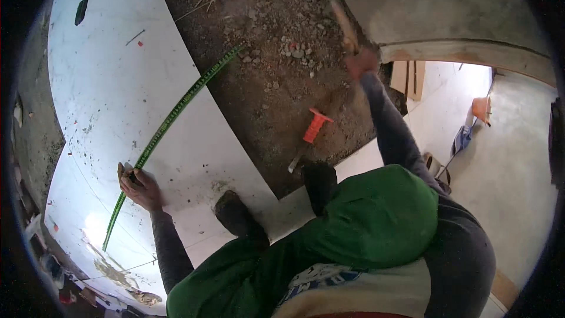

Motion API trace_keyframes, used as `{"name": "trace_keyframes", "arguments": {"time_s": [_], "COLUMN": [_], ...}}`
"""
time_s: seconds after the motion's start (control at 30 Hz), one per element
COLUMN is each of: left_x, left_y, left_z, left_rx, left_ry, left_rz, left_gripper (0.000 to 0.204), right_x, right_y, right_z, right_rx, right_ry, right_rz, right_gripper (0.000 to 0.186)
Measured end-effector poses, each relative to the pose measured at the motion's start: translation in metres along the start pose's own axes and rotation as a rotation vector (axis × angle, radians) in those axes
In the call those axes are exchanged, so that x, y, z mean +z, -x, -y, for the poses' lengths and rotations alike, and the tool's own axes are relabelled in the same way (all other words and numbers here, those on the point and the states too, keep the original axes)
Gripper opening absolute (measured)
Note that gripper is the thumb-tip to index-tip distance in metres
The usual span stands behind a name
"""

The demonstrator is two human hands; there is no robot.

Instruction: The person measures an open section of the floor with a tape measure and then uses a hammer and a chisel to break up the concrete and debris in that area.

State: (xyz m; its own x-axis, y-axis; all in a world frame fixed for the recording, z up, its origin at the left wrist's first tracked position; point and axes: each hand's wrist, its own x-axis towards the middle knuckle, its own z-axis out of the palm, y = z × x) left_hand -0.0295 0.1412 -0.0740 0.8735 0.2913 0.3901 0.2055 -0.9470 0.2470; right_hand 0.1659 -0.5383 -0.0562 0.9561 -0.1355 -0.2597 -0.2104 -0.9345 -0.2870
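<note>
Left hand (143, 191) closes on the green strip (170, 119); the blurred right hand (361, 63), well apart, grips a pale stick (343, 20). The strip slants from lower left to upper right across white flooring (106, 100), its far end past the flooring's edge over open dirt (265, 115).

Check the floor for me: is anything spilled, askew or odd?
Yes: brownish smears stain the white floor at lower left, as if something spilled, and dark specks dirty it farther up. The green strip, under the left hand, looks bowed, though lens distortion may explain that.
</note>
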Motion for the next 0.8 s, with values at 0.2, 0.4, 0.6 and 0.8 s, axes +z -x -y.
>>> {"name": "trace_keyframes", "arguments": {"time_s": [0.2,0.4,0.6,0.8], "left_x": [-0.009,0.003,-0.005,0.000], "left_y": [0.007,-0.002,0.011,-0.004], "left_z": [0.014,-0.007,0.013,-0.002], "left_rx": [0.058,-0.007,0.030,-0.005], "left_ry": [-0.086,-0.050,-0.094,-0.014], "left_rz": [0.013,0.038,0.031,0.031], "left_gripper": [0.048,0.046,0.044,0.044], "right_x": [-0.021,-0.013,-0.011,-0.025], "right_y": [0.021,-0.057,-0.018,-0.074], "right_z": [0.114,0.012,0.098,0.061], "right_rx": [-0.108,0.026,-0.427,0.092], "right_ry": [0.008,0.041,-0.046,0.010], "right_rz": [-0.033,-0.214,-0.349,-0.163], "right_gripper": [0.058,0.074,0.068,0.060]}}
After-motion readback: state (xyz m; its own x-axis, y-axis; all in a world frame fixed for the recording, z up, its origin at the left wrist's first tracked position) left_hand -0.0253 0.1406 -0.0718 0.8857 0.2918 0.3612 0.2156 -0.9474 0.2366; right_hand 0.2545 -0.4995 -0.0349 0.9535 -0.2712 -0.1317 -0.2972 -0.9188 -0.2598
